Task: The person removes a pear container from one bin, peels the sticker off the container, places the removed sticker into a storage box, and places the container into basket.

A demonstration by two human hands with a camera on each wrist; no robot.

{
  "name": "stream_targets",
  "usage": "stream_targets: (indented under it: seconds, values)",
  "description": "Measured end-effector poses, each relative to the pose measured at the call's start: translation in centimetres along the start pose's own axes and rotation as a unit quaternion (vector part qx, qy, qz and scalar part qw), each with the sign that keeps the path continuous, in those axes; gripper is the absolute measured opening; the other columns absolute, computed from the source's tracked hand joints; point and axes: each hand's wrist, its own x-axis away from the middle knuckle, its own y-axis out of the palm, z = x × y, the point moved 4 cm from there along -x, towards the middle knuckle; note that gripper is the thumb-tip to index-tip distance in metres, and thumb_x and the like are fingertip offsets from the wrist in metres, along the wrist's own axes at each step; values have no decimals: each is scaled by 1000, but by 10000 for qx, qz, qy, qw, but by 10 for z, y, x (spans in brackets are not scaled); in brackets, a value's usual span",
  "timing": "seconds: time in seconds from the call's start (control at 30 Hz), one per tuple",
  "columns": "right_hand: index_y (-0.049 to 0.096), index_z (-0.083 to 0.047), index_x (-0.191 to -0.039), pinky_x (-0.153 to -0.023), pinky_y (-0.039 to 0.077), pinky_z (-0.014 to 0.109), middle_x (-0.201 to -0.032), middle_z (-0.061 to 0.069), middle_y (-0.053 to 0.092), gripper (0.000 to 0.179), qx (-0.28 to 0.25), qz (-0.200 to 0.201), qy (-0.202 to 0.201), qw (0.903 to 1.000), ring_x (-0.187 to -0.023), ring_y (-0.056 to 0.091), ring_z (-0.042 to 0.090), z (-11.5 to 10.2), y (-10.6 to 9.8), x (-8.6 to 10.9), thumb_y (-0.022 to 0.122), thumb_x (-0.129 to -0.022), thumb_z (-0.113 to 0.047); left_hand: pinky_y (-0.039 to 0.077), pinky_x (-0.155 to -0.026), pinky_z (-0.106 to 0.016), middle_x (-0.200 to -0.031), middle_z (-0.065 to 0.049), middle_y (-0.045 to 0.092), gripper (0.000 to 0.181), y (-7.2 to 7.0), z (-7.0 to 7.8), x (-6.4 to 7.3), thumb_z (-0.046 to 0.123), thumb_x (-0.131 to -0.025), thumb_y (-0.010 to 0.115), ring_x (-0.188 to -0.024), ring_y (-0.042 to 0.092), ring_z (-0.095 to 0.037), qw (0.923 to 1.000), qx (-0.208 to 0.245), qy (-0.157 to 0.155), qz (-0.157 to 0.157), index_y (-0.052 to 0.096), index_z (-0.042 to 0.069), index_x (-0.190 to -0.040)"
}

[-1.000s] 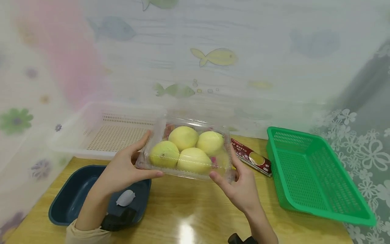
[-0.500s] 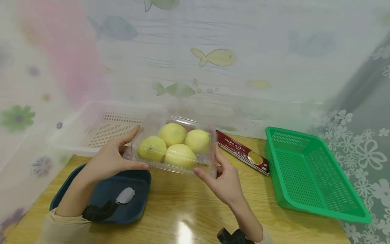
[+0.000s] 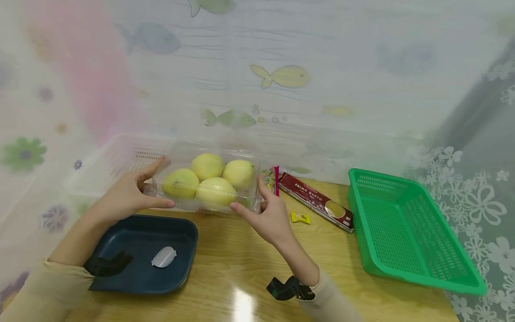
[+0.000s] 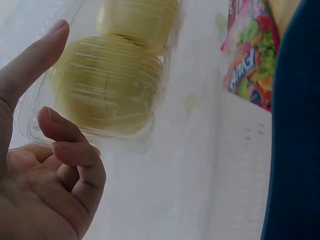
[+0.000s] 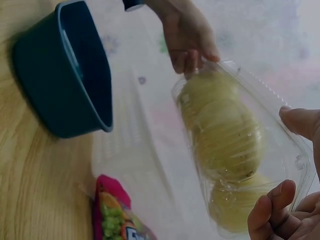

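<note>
A clear plastic clamshell box (image 3: 189, 206) holds several round yellow-green fruits (image 3: 217, 191). My left hand (image 3: 120, 197) grips its left end, thumb along the front edge, while my right hand (image 3: 273, 219) holds the right end. Raised and slightly tilted, the box overlaps the white basket (image 3: 105, 154) in the head view. In the left wrist view, the fingers (image 4: 75, 152) of my left hand curl at the box's corner. The right wrist view shows the thumb (image 5: 300, 120) of my right hand at one edge and fingertips at another.
Below the left forearm stands a dark blue basin (image 3: 132, 232) with a small white oval item (image 3: 164, 257) inside. A red spaghetti pack (image 3: 315, 200), a colourful candy bag (image 3: 271, 180) and a small yellow packet (image 3: 301, 218) lie beside the green basket (image 3: 372, 264).
Both hands have carried the box of fruits leftward and slightly up, over the white basket. The candy bag, yellow packet and more of the spaghetti pack have come into view.
</note>
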Motion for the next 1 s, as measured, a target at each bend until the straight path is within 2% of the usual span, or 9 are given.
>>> stream_targets:
  seconds: [0.1, 0.2, 0.3, 0.43, 0.53, 0.67, 0.77, 0.83, 1.0]
  values:
    - [25, -20, -169, -42, 39, 25, -53, -1, 60, 102, 109, -67, 21, 9999, -41, 49, 10, -1, 7, -7, 85, -90, -45, 41, -52, -34, -170, -10, 35, 110, -5, -7, 0, 23, -88, 89, -56, 40, -20, 9999, 124, 46, 12, 18, 32, -171]
    - [24, -21, -169, -43, 38, 25, -48, 6, 49, 103, 176, -132, -39, 9998, -38, 39, 12, -3, 13, -14, 85, -90, -46, 42, -52, -34, -174, -11, 28, 110, -11, -12, 1, 20, -89, 89, -55, 41, -20, 9998, 182, 55, 29, 17, 30, -172]
    - [24, -20, -169, -47, 49, 26, -84, 15, 75, 103, 139, -189, -128, 9996, -47, 58, 11, -5, 19, -22, 84, -90, -47, 43, -55, -32, -175, -12, 26, 111, -18, -16, 2, 21, -90, 88, -57, 46, -17, 9999, 132, -83, 29, 15, 28, -172]
    - [27, -15, -168, -53, 55, 27, -139, 15, 69, 102, 200, -214, -251, 9993, -71, 76, 14, -7, 28, -32, 84, -90, -48, 50, -67, -24, -176, -13, 21, 111, -29, -23, 1, 25, -91, 87, -76, 64, -10, 9995, -96, -286, -4, 12, 27, -173]
    - [26, -13, -168, -45, 43, 25, -108, 18, 76, 103, 431, -256, -314, 9983, -50, 59, 10, -8, 35, -38, 81, -91, -52, 52, -78, -19, -177, -15, 18, 109, -37, -28, 0, 26, -93, 86, -92, 70, -10, 9990, -242, -364, -29, 12, 26, -173]
    - [26, -14, -168, -43, 30, 25, -93, 18, 75, 104, 589, -284, -325, 9973, -40, 31, 10, -9, 43, -45, 81, -90, -54, 51, -77, -19, -178, -15, 12, 108, -44, -33, -2, 24, -94, 85, -88, 67, -12, 9989, -256, -385, -65, 11, 26, -173]
    - [24, -16, -169, -44, 37, 25, -105, 18, 78, 105, 542, -348, -221, 9977, -43, 44, 7, -9, 48, -50, 81, -90, -54, 50, -73, -24, -178, -13, 14, 109, -48, -37, -2, 24, -95, 84, -83, 63, -16, 9989, -245, -390, -67, 8, 27, -172]
    - [22, -18, -170, -44, 42, 26, -114, 17, 77, 105, 503, -430, -181, 9976, -46, 53, 15, -9, 51, -52, 80, -91, -55, 50, -75, -21, -178, -11, 17, 109, -51, -40, -2, 25, -95, 83, -97, 65, -20, 9987, -283, -419, -60, 6, 29, -172]
    - [21, -14, -170, -70, 60, 32, -159, 10, 55, 105, 503, -528, -277, 9969, -103, 74, 31, -12, 59, -59, 80, -92, -53, 50, -81, -17, -178, -6, 19, 108, -58, -48, 0, 26, -96, 82, -132, 57, -35, 9980, -353, -521, -36, 4, 33, -172]
